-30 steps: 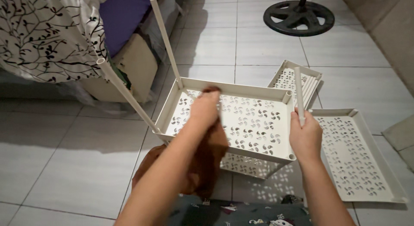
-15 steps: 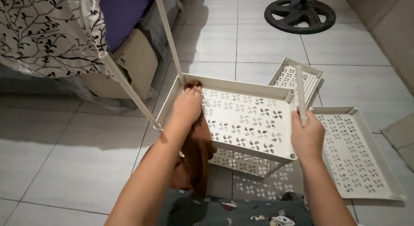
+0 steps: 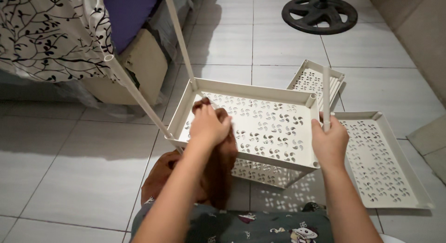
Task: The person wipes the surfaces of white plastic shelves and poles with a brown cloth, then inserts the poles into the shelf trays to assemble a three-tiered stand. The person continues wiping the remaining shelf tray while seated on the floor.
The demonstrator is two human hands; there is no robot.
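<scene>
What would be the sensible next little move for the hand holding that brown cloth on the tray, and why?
Probably sweep the brown cloth rightward across the tray. The left hand presses it near the tray's left end, leaving most of the perforated floor to its right uncovered, while the right hand grips the white pole at the right corner, steadying the frame.

Left hand (image 3: 209,127) with brown cloth (image 3: 218,168) slid from tray (image 3: 260,127) back-left corner toward front-left edge.

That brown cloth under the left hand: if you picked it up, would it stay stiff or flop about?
Probably floppy: the brown cloth hangs in loose folds from the left hand over the edge of the cream tray. It looks light, since it drapes off one hand. Unlikely to slide freely; the fabric looks matte.
</scene>
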